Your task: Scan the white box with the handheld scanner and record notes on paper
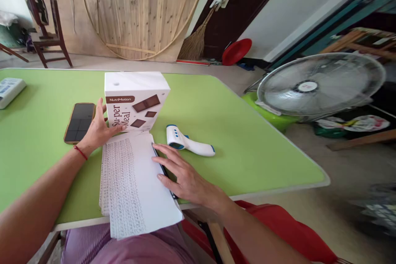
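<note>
A white and brown NutriMotion "Super Meal" box point(136, 107) stands upright on the green table. My left hand point(98, 127) grips its lower left edge, thumb across the front and fingers along the side. Handwritten sheets of paper point(139, 185) lie against the foot of the box and hang over the table's near edge. Over their right edge rests my right hand point(185, 177), fingers spread and lightly bent. Beneath those fingers a dark pen point(163, 168) lies along the paper's edge, partly hidden. A white and blue infrared thermometer point(192, 143) lies just beyond my right hand.
A phone point(80, 123) lies left of the box on the green table point(247, 144). Farther left is a white device point(11, 92). Past the table's right side stands a large fan point(321, 84). Red cloth point(275, 227) shows below the near edge.
</note>
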`<state>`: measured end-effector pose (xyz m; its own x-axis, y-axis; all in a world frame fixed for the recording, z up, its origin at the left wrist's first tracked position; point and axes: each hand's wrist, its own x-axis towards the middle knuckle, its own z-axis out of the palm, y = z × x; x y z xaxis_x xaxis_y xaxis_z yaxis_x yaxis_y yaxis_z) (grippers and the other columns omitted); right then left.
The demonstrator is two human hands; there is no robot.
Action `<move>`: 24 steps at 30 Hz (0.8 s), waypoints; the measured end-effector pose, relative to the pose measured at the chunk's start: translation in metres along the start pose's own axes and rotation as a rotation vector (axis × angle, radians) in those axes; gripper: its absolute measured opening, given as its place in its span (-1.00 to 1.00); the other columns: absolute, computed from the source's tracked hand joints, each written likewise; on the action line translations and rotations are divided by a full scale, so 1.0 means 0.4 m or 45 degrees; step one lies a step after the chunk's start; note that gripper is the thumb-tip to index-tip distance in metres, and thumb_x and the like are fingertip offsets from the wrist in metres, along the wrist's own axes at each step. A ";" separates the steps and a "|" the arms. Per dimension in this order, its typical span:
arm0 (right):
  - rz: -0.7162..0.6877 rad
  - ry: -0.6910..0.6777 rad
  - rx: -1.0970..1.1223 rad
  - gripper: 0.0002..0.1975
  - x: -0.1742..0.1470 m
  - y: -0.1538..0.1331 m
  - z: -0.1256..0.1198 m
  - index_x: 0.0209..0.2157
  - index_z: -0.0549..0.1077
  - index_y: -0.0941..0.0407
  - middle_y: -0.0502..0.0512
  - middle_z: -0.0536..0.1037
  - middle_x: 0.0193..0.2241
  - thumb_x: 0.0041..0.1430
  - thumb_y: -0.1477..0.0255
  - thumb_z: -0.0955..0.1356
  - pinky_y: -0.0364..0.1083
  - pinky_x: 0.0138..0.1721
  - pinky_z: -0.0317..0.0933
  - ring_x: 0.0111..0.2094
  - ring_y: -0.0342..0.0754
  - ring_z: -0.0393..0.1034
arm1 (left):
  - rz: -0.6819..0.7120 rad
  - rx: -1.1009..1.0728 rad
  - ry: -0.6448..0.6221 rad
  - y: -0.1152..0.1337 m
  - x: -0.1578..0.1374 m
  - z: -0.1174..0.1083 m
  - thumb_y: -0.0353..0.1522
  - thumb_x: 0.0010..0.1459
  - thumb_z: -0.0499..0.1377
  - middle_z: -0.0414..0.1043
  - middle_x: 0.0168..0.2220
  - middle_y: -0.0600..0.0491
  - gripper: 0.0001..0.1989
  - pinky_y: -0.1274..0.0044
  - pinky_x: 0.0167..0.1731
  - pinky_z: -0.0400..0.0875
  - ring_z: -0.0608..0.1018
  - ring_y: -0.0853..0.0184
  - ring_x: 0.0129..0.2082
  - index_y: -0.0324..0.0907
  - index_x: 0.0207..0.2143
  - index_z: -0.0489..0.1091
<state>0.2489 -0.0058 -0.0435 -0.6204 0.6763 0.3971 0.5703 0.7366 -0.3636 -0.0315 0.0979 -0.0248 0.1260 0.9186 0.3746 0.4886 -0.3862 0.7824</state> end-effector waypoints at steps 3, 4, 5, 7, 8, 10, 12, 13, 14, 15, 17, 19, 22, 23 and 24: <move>0.014 0.027 0.000 -0.64 -0.003 0.007 0.008 0.08 0.37 0.16 0.38 0.35 0.21 0.25 0.48 0.29 0.23 0.17 0.31 0.23 0.17 0.26 | -0.032 -0.043 -0.022 0.016 0.011 -0.008 -0.23 -0.03 0.40 0.40 0.02 -0.08 -0.35 0.05 0.03 0.42 0.46 -0.03 0.05 -0.09 0.10 0.26; 0.013 0.039 -0.008 -0.64 -0.003 0.006 0.011 0.08 0.37 0.16 0.38 0.36 0.20 0.25 0.49 0.29 0.23 0.17 0.31 0.23 0.17 0.27 | -0.044 -0.032 -0.002 0.024 0.012 -0.012 -0.21 -0.04 0.41 0.41 0.01 -0.08 -0.39 0.06 0.02 0.43 0.47 -0.02 0.03 -0.11 0.04 0.29; 0.015 0.050 -0.016 -0.63 -0.003 0.004 0.014 0.09 0.37 0.17 0.38 0.36 0.20 0.24 0.50 0.29 0.22 0.17 0.31 0.23 0.17 0.27 | -0.064 -0.018 0.028 0.034 0.011 -0.017 -0.17 -0.07 0.42 0.42 0.00 -0.09 -0.39 0.07 0.00 0.44 0.48 -0.02 0.01 -0.13 0.00 0.32; 0.017 0.064 -0.023 -0.63 -0.003 -0.002 0.018 0.08 0.38 0.18 0.39 0.37 0.19 0.24 0.51 0.28 0.22 0.17 0.31 0.23 0.17 0.27 | -0.117 -0.035 0.074 0.055 0.006 -0.028 -0.09 -0.09 0.43 0.44 -0.02 -0.13 -0.38 0.08 -0.04 0.45 0.51 -0.01 -0.03 -0.17 -0.05 0.34; 0.019 0.067 -0.023 -0.64 -0.002 -0.005 0.018 0.08 0.38 0.19 0.40 0.37 0.19 0.25 0.51 0.28 0.21 0.17 0.31 0.23 0.17 0.28 | -0.137 -0.081 0.066 0.065 0.003 -0.033 -0.06 -0.07 0.41 0.45 -0.03 -0.14 -0.38 0.08 -0.05 0.46 0.52 -0.01 -0.04 -0.18 -0.05 0.34; 0.017 0.068 -0.026 -0.64 -0.002 -0.008 0.018 0.08 0.39 0.20 0.40 0.37 0.19 0.25 0.51 0.29 0.22 0.17 0.32 0.22 0.17 0.28 | -0.146 -0.202 0.001 0.079 -0.004 -0.042 -0.03 -0.02 0.38 0.48 -0.03 -0.13 -0.40 0.10 -0.07 0.47 0.54 0.01 -0.05 -0.18 -0.04 0.35; 0.017 0.067 -0.036 -0.64 -0.002 -0.009 0.016 0.07 0.40 0.21 0.40 0.37 0.18 0.24 0.51 0.29 0.22 0.16 0.32 0.22 0.18 0.28 | -0.149 -0.232 -0.059 0.083 -0.008 -0.045 -0.02 -0.03 0.38 0.49 -0.04 -0.14 -0.38 0.11 -0.06 0.47 0.54 -0.01 -0.05 -0.19 -0.03 0.36; 0.018 0.066 -0.044 -0.64 -0.002 -0.009 0.015 0.07 0.39 0.21 0.41 0.37 0.18 0.24 0.51 0.29 0.22 0.16 0.32 0.22 0.18 0.28 | -0.154 -0.198 -0.081 0.080 -0.008 -0.045 -0.01 -0.05 0.38 0.48 -0.04 -0.15 -0.36 0.09 -0.06 0.46 0.53 -0.03 -0.04 -0.20 -0.03 0.36; 0.019 0.064 -0.051 -0.64 -0.002 -0.009 0.014 0.07 0.39 0.22 0.41 0.37 0.18 0.24 0.51 0.29 0.22 0.16 0.32 0.22 0.18 0.28 | -0.160 -0.153 -0.106 0.076 -0.008 -0.044 0.00 -0.06 0.38 0.47 -0.03 -0.16 -0.34 0.08 -0.06 0.45 0.53 -0.04 -0.04 -0.21 -0.03 0.36; 0.020 0.061 -0.056 -0.64 -0.002 -0.009 0.013 0.07 0.39 0.22 0.42 0.37 0.18 0.24 0.50 0.29 0.22 0.16 0.32 0.22 0.18 0.28 | -0.160 -0.116 -0.140 0.070 -0.008 -0.043 0.01 -0.05 0.37 0.46 -0.03 -0.17 -0.33 0.07 -0.05 0.44 0.52 -0.05 -0.03 -0.21 -0.02 0.36; 0.026 0.055 -0.058 -0.65 -0.001 -0.009 0.011 0.07 0.38 0.21 0.41 0.37 0.19 0.25 0.49 0.29 0.22 0.16 0.33 0.22 0.17 0.28 | -0.133 -0.089 -0.215 0.059 -0.008 -0.038 0.04 0.02 0.31 0.43 0.00 -0.16 -0.34 0.04 0.00 0.39 0.49 -0.06 -0.01 -0.19 0.02 0.34; 0.032 0.050 -0.057 -0.65 -0.001 -0.011 0.010 0.06 0.39 0.21 0.41 0.37 0.19 0.25 0.49 0.29 0.21 0.16 0.33 0.21 0.17 0.28 | -0.078 -0.110 -0.231 0.051 -0.011 -0.032 0.04 0.10 0.25 0.40 0.04 -0.15 -0.38 0.03 0.06 0.33 0.45 -0.06 0.04 -0.16 0.07 0.32; 0.048 0.051 -0.062 -0.66 0.000 -0.014 0.010 0.06 0.39 0.22 0.42 0.37 0.19 0.25 0.48 0.28 0.21 0.17 0.32 0.21 0.18 0.28 | -0.012 -0.144 -0.170 0.043 -0.022 -0.018 0.04 0.18 0.18 0.34 0.09 -0.16 -0.38 0.02 0.13 0.26 0.37 -0.06 0.12 -0.14 0.14 0.26; 0.057 0.051 -0.064 -0.66 0.001 -0.014 0.010 0.06 0.39 0.22 0.42 0.37 0.19 0.26 0.48 0.28 0.22 0.17 0.32 0.21 0.17 0.28 | -0.001 -0.155 -0.155 0.041 -0.026 -0.013 0.04 0.20 0.15 0.32 0.10 -0.16 -0.38 0.02 0.14 0.25 0.36 -0.05 0.13 -0.14 0.16 0.24; 0.065 0.050 -0.066 -0.67 0.000 -0.015 0.010 0.06 0.39 0.21 0.41 0.36 0.19 0.27 0.47 0.28 0.22 0.17 0.32 0.22 0.17 0.28 | 0.006 -0.160 -0.146 0.040 -0.030 -0.008 0.04 0.22 0.13 0.31 0.11 -0.17 -0.38 0.02 0.15 0.24 0.35 -0.05 0.14 -0.14 0.18 0.22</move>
<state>0.2433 -0.0101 -0.0446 -0.5688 0.7116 0.4125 0.6282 0.6996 -0.3405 -0.0282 0.0806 -0.0152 0.2296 0.9175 0.3249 0.3771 -0.3916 0.8393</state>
